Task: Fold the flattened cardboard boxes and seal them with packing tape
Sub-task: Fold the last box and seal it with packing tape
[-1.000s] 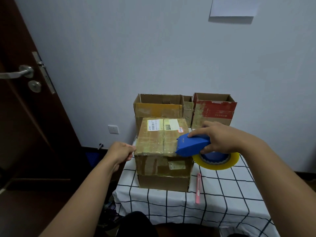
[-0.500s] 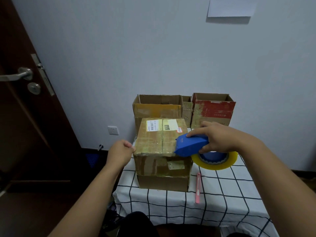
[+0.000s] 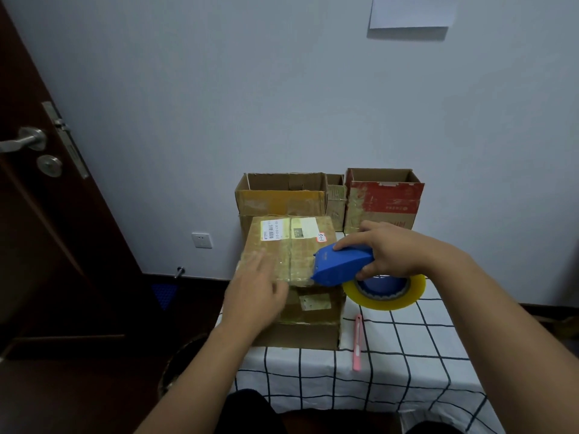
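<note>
- Nearest to me, the surface [image 3: 391, 364] wears a white cloth with a black grid, and a pink utility knife [image 3: 357, 342] lies on it just right of the box, its long axis running away from me.
- My left hand [image 3: 255, 292] lies flat on the near left part of the closed cardboard box [image 3: 291, 277], fingers straight and spread, pointing away and a little to the right; the hand is blurred, so I cannot tell how hard it presses.
- The box sits at the left edge of the surface with its top flaps shut, the seam between them running from my side toward the wall. Its long axis runs the same way, and a white shipping label [image 3: 283, 229] is stuck at the far end of the top.
- My right hand [image 3: 391, 252] is wrapped round the blue tape dispenser [image 3: 343, 264], forefinger laid along its top, thumb underneath.
- The dispenser points left, its nose resting at the near right edge of the box top; its long axis crosses the seam rather than following it.
- The roll of yellowish packing tape [image 3: 383, 291] hangs on the dispenser below my right hand, off the box's right side and above the surface.
- Farther back, three open boxes stand against the wall: a wide brown box [image 3: 282, 198], a narrow box [image 3: 335, 198] and a red box [image 3: 383, 202].
- A sheet of paper [image 3: 412, 10] is stuck high on the wall, and a dark door [image 3: 47, 214] stands at the left.
</note>
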{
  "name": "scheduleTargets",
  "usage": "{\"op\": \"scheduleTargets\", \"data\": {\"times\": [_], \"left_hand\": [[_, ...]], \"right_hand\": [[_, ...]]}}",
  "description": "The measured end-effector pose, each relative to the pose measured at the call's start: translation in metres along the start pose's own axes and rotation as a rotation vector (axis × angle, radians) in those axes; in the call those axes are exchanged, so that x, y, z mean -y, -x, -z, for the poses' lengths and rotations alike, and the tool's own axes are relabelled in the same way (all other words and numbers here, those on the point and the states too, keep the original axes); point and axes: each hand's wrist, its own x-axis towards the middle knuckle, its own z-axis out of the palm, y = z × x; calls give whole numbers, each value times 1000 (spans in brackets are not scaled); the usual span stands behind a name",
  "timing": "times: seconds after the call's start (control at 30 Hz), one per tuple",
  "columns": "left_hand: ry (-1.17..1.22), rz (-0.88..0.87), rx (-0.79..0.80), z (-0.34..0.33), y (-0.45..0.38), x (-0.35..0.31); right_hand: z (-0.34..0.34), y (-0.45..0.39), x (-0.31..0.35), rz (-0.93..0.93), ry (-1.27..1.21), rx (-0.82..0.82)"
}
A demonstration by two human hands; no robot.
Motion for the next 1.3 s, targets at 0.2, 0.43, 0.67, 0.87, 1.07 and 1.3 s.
{"op": "scheduleTargets", "data": {"times": [0.2, 0.43, 0.67, 0.87, 1.07, 1.3], "left_hand": [[-196, -163, 191, -23, -2, -14], [-245, -192, 121, -37, -2, -11], [-231, -212, 44, -40, -2, -6], [-232, -191, 16, -42, -1, -6], [-282, -180, 132, -35, 4, -22], [-306, -334, 123, -46, 7, -60]], "right_hand": [[2, 3, 4, -1, 69, 16], [5, 1, 4, 22, 92, 68], [2, 11, -16, 38, -34, 63], [-12, 35, -51, -9, -130, 47], [-28, 41, -57, 17, -109, 2], [-36, 42, -61, 22, -85, -12]]}}
